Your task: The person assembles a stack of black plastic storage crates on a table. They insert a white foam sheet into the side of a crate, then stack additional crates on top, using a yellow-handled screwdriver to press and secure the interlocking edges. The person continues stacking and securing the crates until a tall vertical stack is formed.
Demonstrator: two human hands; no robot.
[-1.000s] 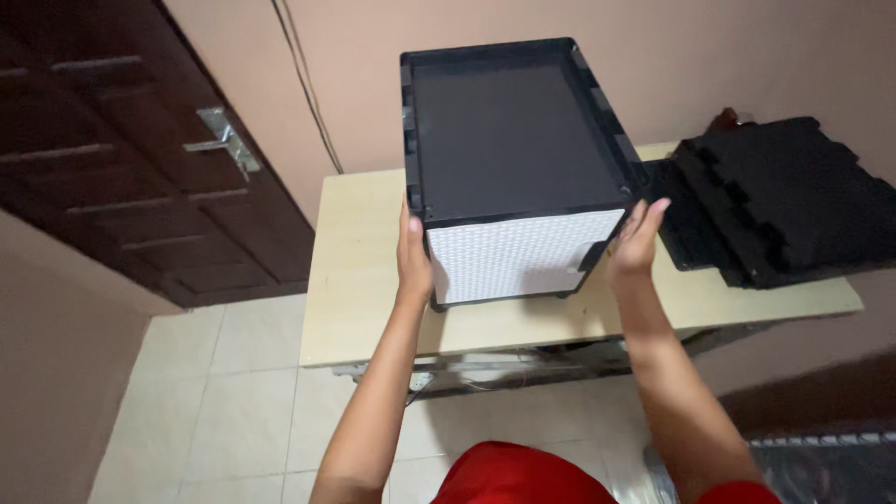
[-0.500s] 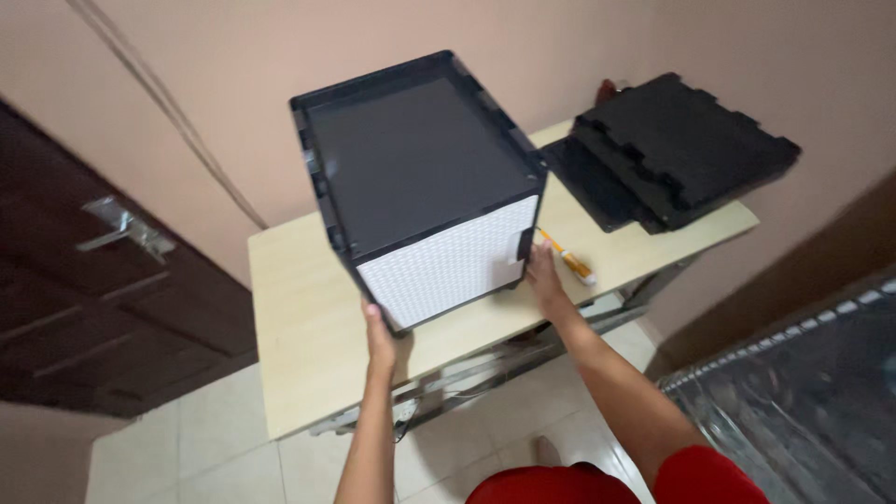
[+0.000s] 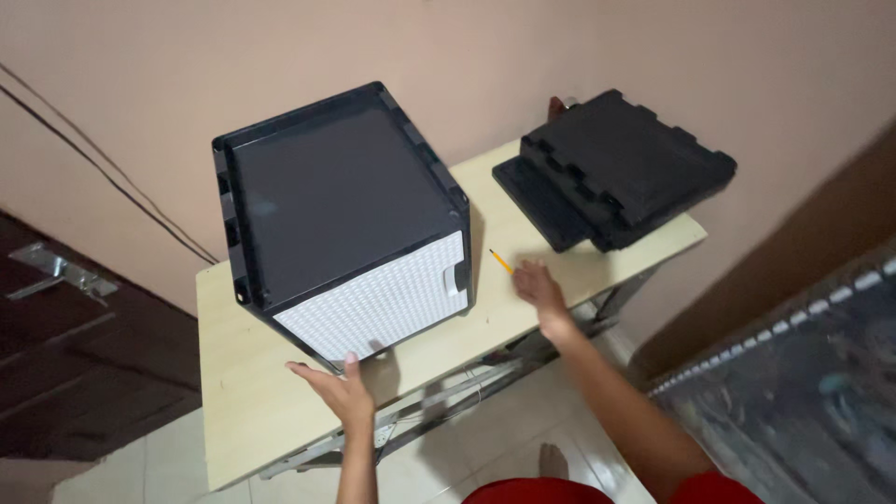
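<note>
Far left: dark brown panelled door (image 3: 56, 355) with a metal latch (image 3: 56, 271), and two thin cables (image 3: 103, 177) running diagonally down the pinkish wall (image 3: 280, 47). Left hand (image 3: 338, 390) is open, palm up, fingers spread and loosely extended; the fingertips sit at the lower front edge of the cabinet, thumb tip just at or touching the white panel's bottom edge. Contact cannot be confirmed; nothing is gripped. Black box-shaped cabinet (image 3: 336, 196) stands on the left-centre of the light wooden table (image 3: 233, 411), seen corner-on: flat black top with a raised rim, one side faced with a white dotted panel (image 3: 373, 299) carrying a small black tab near its right edge. Just right of the cabinet, a yellow pencil-like tool (image 3: 500, 260) lies on the tabletop, partly hidden by the right hand. Right hand (image 3: 539, 287) is blurred; fingers appear extended and slightly apart over the table, apart from the cabinet, beside or touching the tool's near end. It holds nothing that can be made out. Further right, toward the wall, a stack of black notched panels (image 3: 621, 163) lies at the table's far right corner. The table rests on a metal frame (image 3: 485, 373); below it, pale floor tiles (image 3: 168, 467). Red clothing (image 3: 551, 490) shows at bottom edge. Far right: dark brown surface and a blurred dark patterned thing (image 3: 803, 392).
</note>
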